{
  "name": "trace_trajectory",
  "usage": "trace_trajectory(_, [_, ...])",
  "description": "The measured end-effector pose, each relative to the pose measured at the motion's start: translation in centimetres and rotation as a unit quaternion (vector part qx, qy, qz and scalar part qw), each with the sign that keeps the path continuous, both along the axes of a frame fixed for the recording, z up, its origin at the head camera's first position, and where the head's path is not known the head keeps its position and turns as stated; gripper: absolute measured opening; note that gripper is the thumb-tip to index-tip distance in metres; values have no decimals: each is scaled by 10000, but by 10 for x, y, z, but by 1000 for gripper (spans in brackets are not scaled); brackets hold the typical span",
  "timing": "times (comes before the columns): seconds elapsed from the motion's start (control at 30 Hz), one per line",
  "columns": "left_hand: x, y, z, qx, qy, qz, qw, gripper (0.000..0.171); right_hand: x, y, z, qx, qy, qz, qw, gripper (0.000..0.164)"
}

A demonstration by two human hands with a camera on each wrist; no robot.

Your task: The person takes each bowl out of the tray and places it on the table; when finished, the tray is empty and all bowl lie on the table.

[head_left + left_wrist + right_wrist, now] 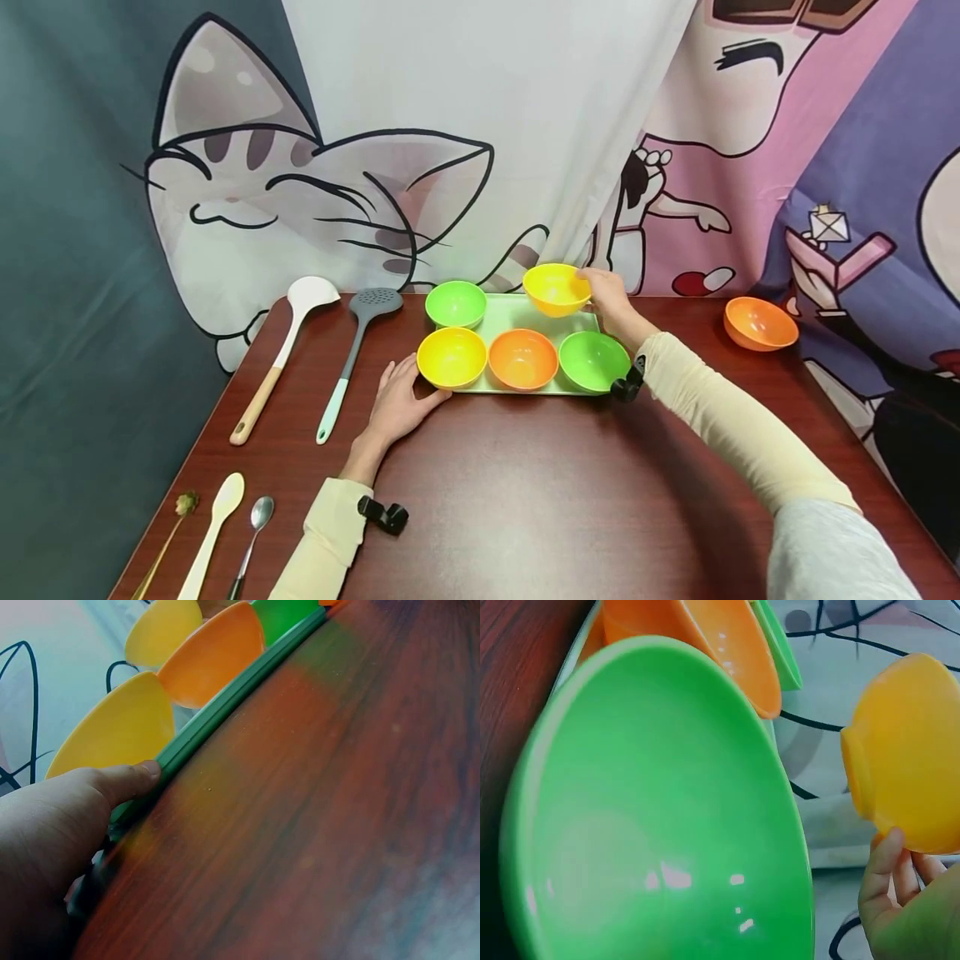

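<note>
Between the right hand's (611, 298) fingers, a raised yellow bowl (557, 287) is pinched by its side, held over the back part of a pale green tray (513, 310). Nearer the person than those fingers sits a darker green bowl (595, 362), at the tray's right front; well to their right, on the wooden table (517, 500), is a lone orange bowl (760, 323). The left hand (401, 400) lies at the tray's left front corner, thumb parted from the other fingers and touching the front edge; whether those fingers press the tray's side is partly hidden, so I cannot tell. Just right of them is a second yellow bowl (452, 358), then a middle orange bowl (522, 360), with a light green bowl (456, 305) behind. Left of these fingers lie a grey skimmer (352, 354) and, farther out, a white ladle (277, 367).
</note>
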State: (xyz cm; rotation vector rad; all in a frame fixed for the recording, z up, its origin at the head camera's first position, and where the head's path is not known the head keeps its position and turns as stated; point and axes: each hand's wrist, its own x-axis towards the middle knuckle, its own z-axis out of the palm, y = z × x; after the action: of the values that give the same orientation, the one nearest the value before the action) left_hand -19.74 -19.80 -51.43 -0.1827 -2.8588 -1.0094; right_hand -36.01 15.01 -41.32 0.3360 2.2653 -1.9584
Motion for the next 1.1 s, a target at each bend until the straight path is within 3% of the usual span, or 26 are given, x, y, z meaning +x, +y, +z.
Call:
trace_trajectory(0.37, [5,-2,-7,110,130,16,9999,82,5,23,4,-701,-57,-513,9962,40])
trace_trajectory(0.63, [3,-4,-2,86,102,55,9999,82,9,35,-3,-1197,81,-858,9891,24])
trace_trajectory(0.9, [5,-6,-1,-48,24,31,10000,81,21,56,-21,-2021,51,-1490,9679,12])
trace_trajectory(1.1, [2,-3,0,-17,128,-15,9999,82,24,76,-31,-2710,176,-2117,9389,8])
